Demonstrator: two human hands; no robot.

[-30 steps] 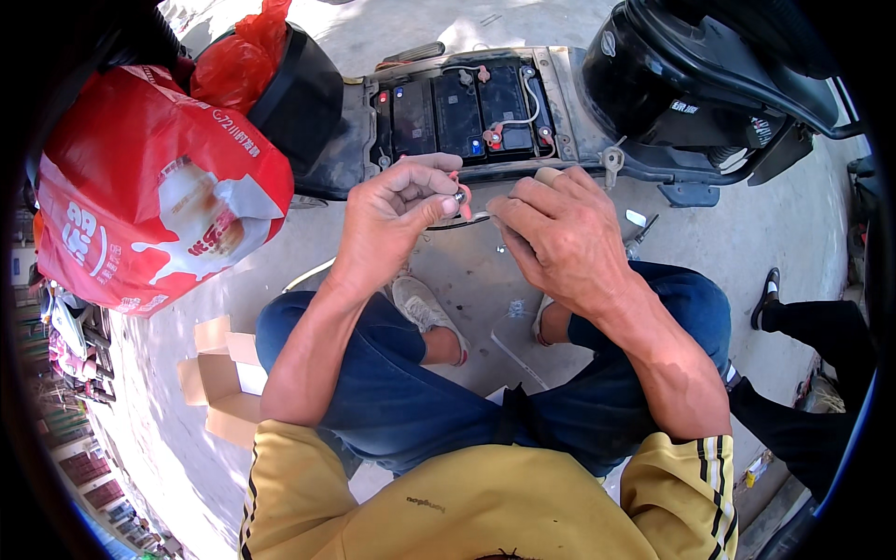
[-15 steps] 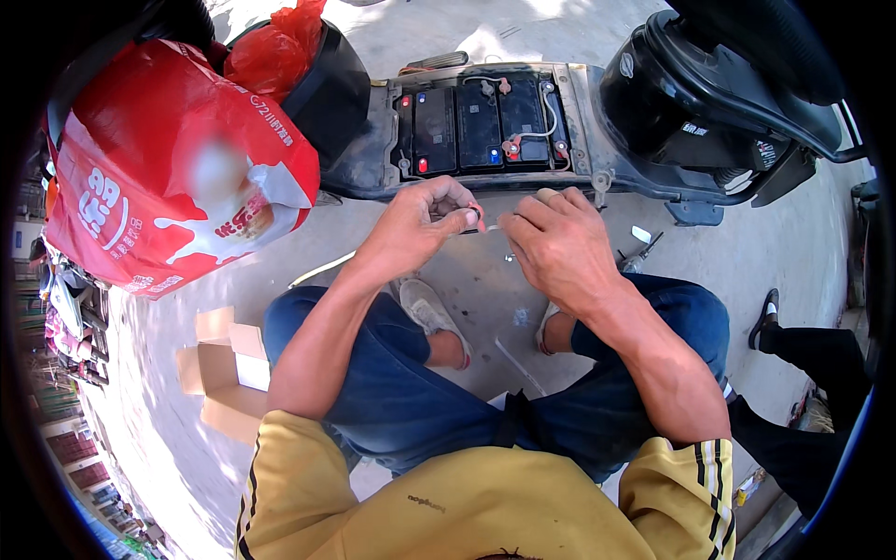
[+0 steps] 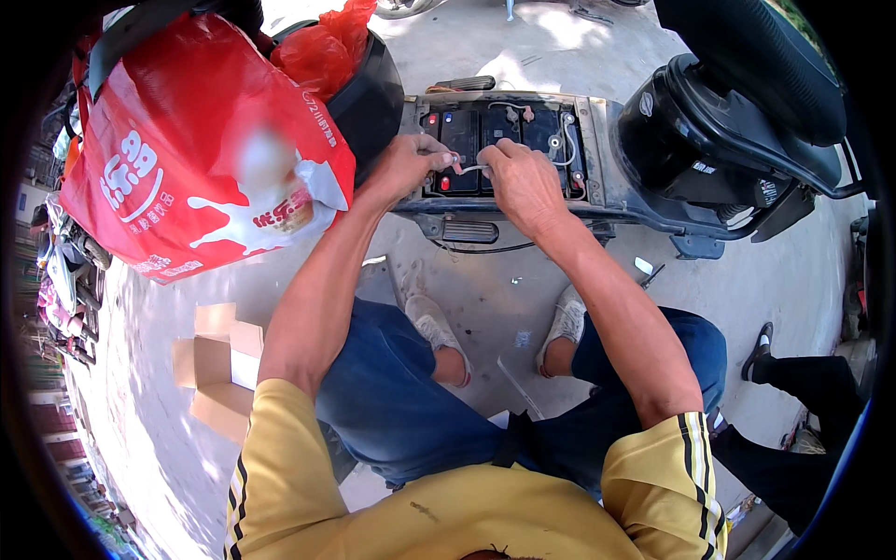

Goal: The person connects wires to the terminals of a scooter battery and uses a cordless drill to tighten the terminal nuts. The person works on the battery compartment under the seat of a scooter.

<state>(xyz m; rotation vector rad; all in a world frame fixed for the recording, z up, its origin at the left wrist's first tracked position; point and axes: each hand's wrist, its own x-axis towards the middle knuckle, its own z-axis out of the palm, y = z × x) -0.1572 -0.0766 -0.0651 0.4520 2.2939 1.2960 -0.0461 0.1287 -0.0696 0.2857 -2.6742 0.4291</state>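
Observation:
Black batteries sit side by side in the open floor compartment of a scooter, with red and blue terminal caps on their tops. Over the left part of this compartment, my left hand pinches the pinkish-red end of a short pale cable between thumb and fingers. Farther along the same cable, my right hand grips it with closed fingers, its back turned up. Another pale cable joins terminals on the right batteries. Whether the held end touches a terminal cannot be made out.
A big red bag hangs at the left beside a black bin-like part with a red plastic bag. The scooter's seat base rises at the right. An opened cardboard box lies on the ground. Another person's dark-clothed legs are at right.
Both hands have moved forward, from in front of the scooter to over the batteries, carrying the cable. My arms are stretched farther out, and the view has shifted slightly.

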